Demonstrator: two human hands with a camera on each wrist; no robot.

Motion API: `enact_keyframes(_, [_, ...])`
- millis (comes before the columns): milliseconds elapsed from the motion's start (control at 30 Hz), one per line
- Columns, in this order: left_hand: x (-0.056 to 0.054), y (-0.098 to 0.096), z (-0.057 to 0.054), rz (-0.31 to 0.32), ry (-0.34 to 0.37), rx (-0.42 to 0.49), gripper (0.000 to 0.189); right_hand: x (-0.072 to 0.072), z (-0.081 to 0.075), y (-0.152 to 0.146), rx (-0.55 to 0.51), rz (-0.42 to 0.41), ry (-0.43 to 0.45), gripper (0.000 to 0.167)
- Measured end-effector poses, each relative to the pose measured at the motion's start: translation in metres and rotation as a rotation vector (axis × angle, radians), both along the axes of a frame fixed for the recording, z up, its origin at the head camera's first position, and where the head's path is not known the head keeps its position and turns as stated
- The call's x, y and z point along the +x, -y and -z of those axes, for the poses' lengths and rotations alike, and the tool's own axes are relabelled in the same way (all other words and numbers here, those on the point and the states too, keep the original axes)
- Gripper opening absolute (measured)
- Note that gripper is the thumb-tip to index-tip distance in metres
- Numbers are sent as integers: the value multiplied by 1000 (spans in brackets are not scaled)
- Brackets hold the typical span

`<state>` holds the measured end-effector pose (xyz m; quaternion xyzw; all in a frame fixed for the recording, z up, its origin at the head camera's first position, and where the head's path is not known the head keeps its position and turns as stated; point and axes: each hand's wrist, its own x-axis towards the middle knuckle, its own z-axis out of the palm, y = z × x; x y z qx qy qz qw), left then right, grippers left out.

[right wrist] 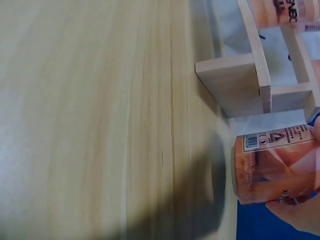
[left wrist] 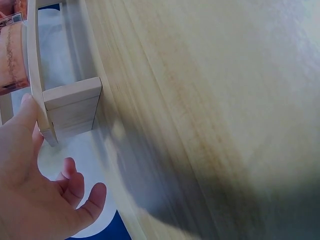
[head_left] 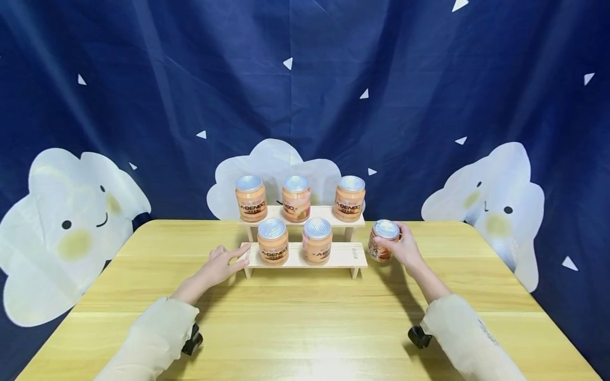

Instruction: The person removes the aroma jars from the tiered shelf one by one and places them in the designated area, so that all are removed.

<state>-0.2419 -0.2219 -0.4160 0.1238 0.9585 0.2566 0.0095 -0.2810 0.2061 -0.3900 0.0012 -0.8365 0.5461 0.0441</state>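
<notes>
A two-tier wooden display stand (head_left: pixel 340 255) carries orange-labelled jars with clear ridged lids. Three, including the middle jar (head_left: pixel 296 198), stand on the upper tier; on the lower tier are a left jar (head_left: pixel 273 242) and a right jar (head_left: pixel 316 241). My left hand (head_left: pixel 220 266) pinches the left end of the lower board between thumb and index finger, its other fingers loosely curled, as the left wrist view shows. To the right of the stand, my right hand (head_left: pixel 404 246) grips another jar (right wrist: pixel 275 167) upright, close over the table, thumb across its near side.
The stand rests towards the back of a light wooden table (head_left: pixel 305 317). Behind it hangs a dark blue curtain (head_left: pixel 305 79) with white clouds and small triangles. A black wrist device (head_left: pixel 419 337) sits under the right sleeve, another (head_left: pixel 193 339) under the left.
</notes>
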Motion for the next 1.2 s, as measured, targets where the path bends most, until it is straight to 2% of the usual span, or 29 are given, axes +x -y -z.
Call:
enact_keyframes(367, [2,-3,-2,2,-1,0,53,-13,12,-3,-105,0,29,64])
enact_keyframes(700, [0,-4,-2,-4,18,-8,53,-19,15,-6,-115,13,61,66])
enact_keyframes(900, [1,-4,-2,-6,17,-4,54,-21,15,-8,-110,-26,60,67])
enact_keyframes(1033, [1,-3,-2,-12,-1,-11,53,-21,12,-11,-86,-57,64,74])
enact_keyframes(1200, [1,-2,-2,-14,10,-10,53,-15,4,-14,-86,-41,40,73])
